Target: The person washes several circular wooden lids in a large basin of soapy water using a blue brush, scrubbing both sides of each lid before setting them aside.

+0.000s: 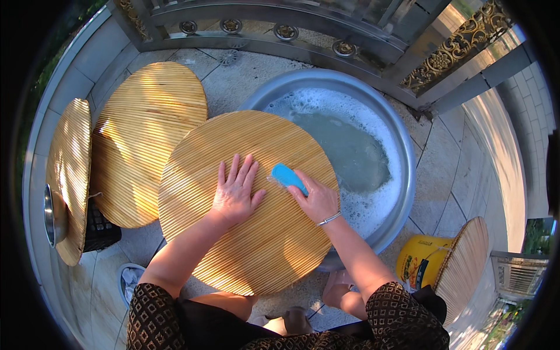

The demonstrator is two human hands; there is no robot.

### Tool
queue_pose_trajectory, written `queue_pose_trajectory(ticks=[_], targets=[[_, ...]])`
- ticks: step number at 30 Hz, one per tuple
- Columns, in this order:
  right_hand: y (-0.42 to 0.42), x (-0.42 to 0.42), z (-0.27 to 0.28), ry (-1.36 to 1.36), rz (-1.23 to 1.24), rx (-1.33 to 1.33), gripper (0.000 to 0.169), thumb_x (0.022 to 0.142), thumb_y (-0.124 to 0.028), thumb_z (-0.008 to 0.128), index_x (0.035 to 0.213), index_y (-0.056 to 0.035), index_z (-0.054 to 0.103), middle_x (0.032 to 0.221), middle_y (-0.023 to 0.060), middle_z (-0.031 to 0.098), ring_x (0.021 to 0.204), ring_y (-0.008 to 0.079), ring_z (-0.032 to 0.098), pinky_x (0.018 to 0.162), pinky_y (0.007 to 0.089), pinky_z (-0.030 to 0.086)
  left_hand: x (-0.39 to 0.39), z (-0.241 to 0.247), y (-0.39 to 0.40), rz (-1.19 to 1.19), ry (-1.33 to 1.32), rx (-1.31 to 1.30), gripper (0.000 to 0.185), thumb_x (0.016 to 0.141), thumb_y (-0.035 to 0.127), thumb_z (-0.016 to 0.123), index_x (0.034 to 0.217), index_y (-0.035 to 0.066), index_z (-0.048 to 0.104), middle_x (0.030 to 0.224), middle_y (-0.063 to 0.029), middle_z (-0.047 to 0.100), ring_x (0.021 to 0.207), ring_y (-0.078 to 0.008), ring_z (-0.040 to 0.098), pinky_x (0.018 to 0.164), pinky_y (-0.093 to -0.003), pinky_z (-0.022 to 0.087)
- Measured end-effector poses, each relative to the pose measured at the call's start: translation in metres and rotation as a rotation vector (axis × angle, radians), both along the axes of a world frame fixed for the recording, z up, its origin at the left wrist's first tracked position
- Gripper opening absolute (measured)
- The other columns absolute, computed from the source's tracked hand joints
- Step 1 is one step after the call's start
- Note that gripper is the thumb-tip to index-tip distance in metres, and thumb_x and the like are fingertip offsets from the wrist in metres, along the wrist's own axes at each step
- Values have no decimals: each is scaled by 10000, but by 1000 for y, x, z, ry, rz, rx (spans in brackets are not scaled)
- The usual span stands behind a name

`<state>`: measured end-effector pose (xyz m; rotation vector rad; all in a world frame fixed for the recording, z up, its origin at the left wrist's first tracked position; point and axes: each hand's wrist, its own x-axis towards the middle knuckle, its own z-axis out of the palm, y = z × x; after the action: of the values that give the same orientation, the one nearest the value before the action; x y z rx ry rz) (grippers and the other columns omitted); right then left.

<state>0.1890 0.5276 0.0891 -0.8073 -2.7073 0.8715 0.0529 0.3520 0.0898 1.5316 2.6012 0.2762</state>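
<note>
A round, ribbed tray of pale straw or reed stalks (245, 253) lies in front of me, its right side over the rim of a large metal basin (404, 153). My left hand (236, 192) rests flat on the tray with its fingers spread. In my right hand (317, 197) is a blue scrubbing brush (286, 176), its bristle side down on the ribbed surface. Cloudy water with white suds (345, 148) fills the part of the basin that shows. The tray hides the basin's left side.
Two similar round trays, one flat (162, 100) and one on edge (70, 175), stand at left beside a metal bowl (50, 214) and black crate (101, 227). A yellow bucket (422, 258) with another round tray (463, 267) is at right. A metal gate (262, 30) borders the far side.
</note>
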Motion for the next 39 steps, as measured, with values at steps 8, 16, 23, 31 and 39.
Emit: queue_pose_trajectory(ticks=[8, 16, 23, 31, 39], targets=[[84, 17, -41, -391, -490, -18, 463, 816, -436, 474, 1179, -149, 492, 979, 158, 603, 896, 323, 577, 756, 410, 454, 2, -3, -8, -34, 48, -44, 541, 839, 404, 420, 1310, 153, 331, 1386, -148, 229, 1279, -366, 169, 1013, -546, 99], [112, 68, -101, -138, -756, -351, 473, 792, -386, 560, 1161, -94, 515, 1029, 129, 599, 921, 262, 580, 769, 343, 447, 2, -3, 1, -24, 46, -40, 562, 833, 405, 422, 1309, 122, 323, 1387, -148, 226, 1278, -369, 165, 1006, -551, 110], [18, 51, -18, 133, -48, -240, 452, 776, -359, 609, 1154, -126, 524, 869, 100, 634, 742, 200, 615, 589, 328, 467, 0, -4, -4, -12, 40, -70, 585, 831, 406, 426, 1308, 87, 312, 1387, -153, 223, 1285, -361, 153, 1016, -540, 95], [37, 56, -29, -297, -381, -37, 499, 791, -508, 481, 1168, -183, 511, 788, 128, 633, 724, 333, 601, 621, 409, 470, 0, -6, 1, -25, 57, -62, 585, 846, 422, 392, 1310, 74, 312, 1396, -133, 214, 1292, -343, 146, 1026, -531, 82], [76, 95, -83, -242, -778, -177, 477, 810, -434, 485, 1180, -132, 498, 1080, 142, 570, 961, 340, 546, 815, 415, 422, 5, -1, 3, -60, 65, -49, 421, 879, 348, 368, 1288, 252, 377, 1389, -136, 225, 1289, -345, 159, 1008, -572, 82]])
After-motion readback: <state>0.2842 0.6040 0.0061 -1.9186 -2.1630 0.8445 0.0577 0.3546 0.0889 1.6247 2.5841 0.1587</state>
